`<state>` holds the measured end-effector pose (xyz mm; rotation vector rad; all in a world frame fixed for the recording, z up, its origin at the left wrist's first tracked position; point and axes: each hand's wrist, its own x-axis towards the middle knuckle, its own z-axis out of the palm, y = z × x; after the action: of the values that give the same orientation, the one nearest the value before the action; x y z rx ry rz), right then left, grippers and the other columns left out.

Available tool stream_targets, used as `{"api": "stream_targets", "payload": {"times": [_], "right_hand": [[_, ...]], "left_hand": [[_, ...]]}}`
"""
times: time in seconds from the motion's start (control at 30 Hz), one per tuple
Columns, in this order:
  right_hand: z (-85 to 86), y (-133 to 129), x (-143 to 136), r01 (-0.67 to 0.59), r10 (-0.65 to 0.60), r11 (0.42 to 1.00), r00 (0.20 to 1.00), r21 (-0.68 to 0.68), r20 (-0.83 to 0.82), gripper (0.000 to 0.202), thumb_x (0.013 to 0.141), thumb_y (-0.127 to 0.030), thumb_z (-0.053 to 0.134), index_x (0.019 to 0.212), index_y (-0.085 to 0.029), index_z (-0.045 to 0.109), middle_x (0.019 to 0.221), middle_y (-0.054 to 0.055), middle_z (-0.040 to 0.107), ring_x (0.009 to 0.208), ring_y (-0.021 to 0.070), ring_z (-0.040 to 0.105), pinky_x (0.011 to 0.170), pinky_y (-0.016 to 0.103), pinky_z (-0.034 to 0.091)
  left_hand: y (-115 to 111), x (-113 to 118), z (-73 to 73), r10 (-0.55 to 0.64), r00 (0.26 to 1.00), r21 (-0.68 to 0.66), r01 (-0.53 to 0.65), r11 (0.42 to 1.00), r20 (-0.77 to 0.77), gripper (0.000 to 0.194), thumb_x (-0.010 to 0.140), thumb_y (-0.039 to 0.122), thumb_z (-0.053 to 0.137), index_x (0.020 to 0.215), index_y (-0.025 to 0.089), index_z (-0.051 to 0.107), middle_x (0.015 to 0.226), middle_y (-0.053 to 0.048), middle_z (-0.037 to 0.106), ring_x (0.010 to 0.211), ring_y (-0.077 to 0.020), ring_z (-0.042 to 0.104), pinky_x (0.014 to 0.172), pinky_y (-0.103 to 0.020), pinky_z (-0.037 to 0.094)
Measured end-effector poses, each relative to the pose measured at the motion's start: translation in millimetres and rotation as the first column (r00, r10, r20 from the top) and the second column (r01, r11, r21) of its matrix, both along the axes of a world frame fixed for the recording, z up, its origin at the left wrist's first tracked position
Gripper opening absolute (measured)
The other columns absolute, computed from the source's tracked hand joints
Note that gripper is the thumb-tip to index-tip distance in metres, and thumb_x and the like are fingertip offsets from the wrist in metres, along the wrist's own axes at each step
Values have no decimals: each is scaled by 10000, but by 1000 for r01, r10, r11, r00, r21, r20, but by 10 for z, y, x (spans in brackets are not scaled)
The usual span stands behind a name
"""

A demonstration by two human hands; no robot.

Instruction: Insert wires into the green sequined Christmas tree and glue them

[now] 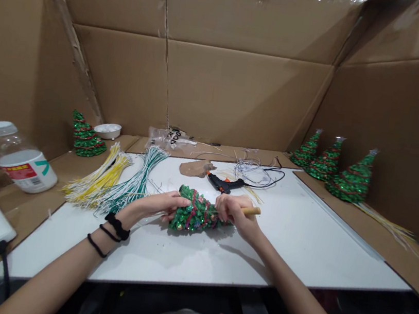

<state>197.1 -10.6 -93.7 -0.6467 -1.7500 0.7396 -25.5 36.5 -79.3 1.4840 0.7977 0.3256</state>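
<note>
Gripping a sequined miniature Christmas tree (pixel 196 212) laid on its side at the center of the frame, a person works with both bare hands over a white board (pixel 299 242). The tree's long axis runs roughly left to right across the picture, its wider end toward the left hand (pixel 166 203), whose thumb presses on top while the other fingers are largely hidden behind and beneath. The right hand (pixel 236 210), at the tree's narrower right end, is closed around a wooden-handled tool (pixel 251 211); its handle juts out to the right and its thin shaft points left, toward the tree's decorated upper face. Both hands are close in, the left plainly touching the tree; whether the right fingers also rest on it, or the shaft's tip enters it, cannot be told.

Just beyond the tree, a black glue gun (pixel 229 184) lies on the board. To the left of center spread bundles of yellow-and-white wires (pixel 103 178) and green-and-white wires (pixel 133 183). Three upright trees (pixel 324 162) stand at right, another upright tree (pixel 85 134) at left near a white bowl (pixel 107 131), all within cardboard walls (pixel 242 89).
</note>
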Motion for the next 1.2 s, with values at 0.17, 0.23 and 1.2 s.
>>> {"api": "stream_targets", "payload": {"times": [0.17,0.23,1.2], "right_hand": [[7,-2,-10,-13,12,999,1000,-29,-20,528,931,-456,298,489,-196,425,481,-8,425,488,119,423,571,289,393],[11,-3,-19,-23,22,999,999,-47,-26,530,924,-476,305,491,-198,432,480,-7,428,487,123,427,565,292,392],[160,57,-338,9,-50,982,976,-189,-214,556,880,-530,406,429,-211,340,404,-34,346,440,107,379,562,289,407]], "left_hand": [[-8,3,13,-6,1000,-5,6,1000,-8,435,649,564,622,569,180,432,397,60,372,328,-67,324,330,-231,177],[-11,3,14,-6,1000,-5,6,1000,-8,437,655,566,617,564,180,433,395,58,369,331,-68,323,333,-234,176],[-4,54,-14,98,991,99,-89,991,-92,526,699,656,521,496,173,465,319,41,327,296,-63,228,361,-262,88]]}}
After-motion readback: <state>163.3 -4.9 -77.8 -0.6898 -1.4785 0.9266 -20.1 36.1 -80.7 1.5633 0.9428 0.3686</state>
